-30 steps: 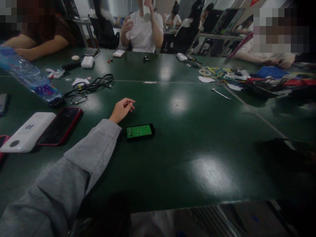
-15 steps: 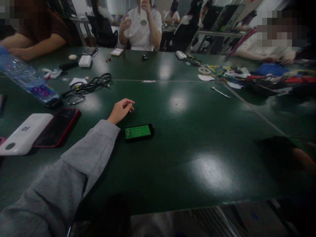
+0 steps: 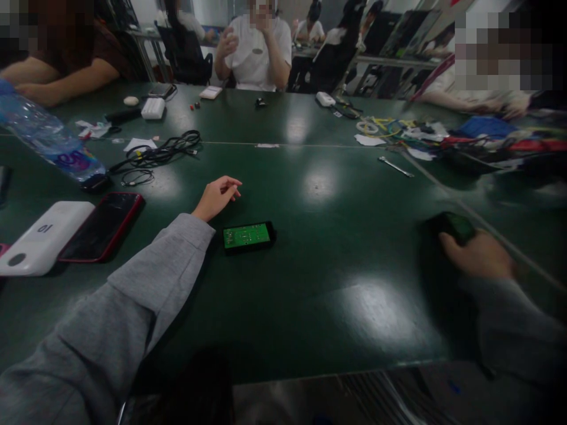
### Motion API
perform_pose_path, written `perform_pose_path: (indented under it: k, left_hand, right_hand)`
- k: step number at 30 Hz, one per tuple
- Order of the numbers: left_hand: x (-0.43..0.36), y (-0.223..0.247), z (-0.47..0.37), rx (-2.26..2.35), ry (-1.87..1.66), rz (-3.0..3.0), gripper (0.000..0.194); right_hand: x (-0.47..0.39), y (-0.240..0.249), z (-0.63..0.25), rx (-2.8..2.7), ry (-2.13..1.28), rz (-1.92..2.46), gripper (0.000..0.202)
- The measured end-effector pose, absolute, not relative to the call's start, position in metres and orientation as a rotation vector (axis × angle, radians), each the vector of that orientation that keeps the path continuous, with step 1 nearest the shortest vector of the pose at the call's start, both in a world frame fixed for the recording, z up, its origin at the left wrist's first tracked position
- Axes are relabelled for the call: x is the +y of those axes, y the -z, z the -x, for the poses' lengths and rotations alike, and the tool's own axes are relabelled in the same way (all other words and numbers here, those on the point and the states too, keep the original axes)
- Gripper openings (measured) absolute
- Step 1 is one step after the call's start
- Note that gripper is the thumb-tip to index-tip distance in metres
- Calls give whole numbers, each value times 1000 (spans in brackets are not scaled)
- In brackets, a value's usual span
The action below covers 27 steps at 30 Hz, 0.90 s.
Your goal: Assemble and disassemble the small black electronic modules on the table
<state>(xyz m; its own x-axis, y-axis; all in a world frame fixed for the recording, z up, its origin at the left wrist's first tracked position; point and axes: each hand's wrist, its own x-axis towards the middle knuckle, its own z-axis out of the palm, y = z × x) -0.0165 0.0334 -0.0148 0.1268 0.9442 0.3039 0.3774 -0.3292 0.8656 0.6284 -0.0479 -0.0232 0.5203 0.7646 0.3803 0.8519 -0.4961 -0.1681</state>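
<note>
My L hand (image 3: pixel 217 198) is loosely curled w/ a narrow gap, nothing seen in it; my R hand (image 3: pixel 481 254) holds a dark green-faced unit (image 3: pixel 459 226), too blurred for detail. The black-cased circuit board (image 3: pixel 247 236) lies flat on the surface (image 3: pixel 301 307), approx 5 o'clock from L hand, R hand at its 3 o'clock. I'd guess it's light, stiff, case a bit slick, exposed comps fragile: best pinch the long case edges, fingers off the green face.
</note>
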Motion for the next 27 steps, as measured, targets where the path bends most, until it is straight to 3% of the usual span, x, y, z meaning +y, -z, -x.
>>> perform_pose_path:
  k: [3,8,11,16,21,27]
  left_hand:
    - [35,17,18,1271,-1193,-1786,16]
    - [39,20,19,1349,-1338,-1776,24]
    - [40,19,18,1397,-1372,-1780,33]
    - [38,17,16,1388,-1279,-1829,40]
    - [34,15,15,1321,-1150,-1951,41]
    - [31,11,14,1321,-1100,-1977,40]
  right_hand:
    - [6,9,-518,-1608,283,2376,48]
    - [48,9,-319,-2019,178,1693,56]
    - [45,12,-247,-2137,35,1322,58]
    - [32,11,-224,-2239,-150,999,53]
    - [33,11,-231,-2160,-209,1049,56]
    - [35,11,-229,-2182,-241,1034,45]
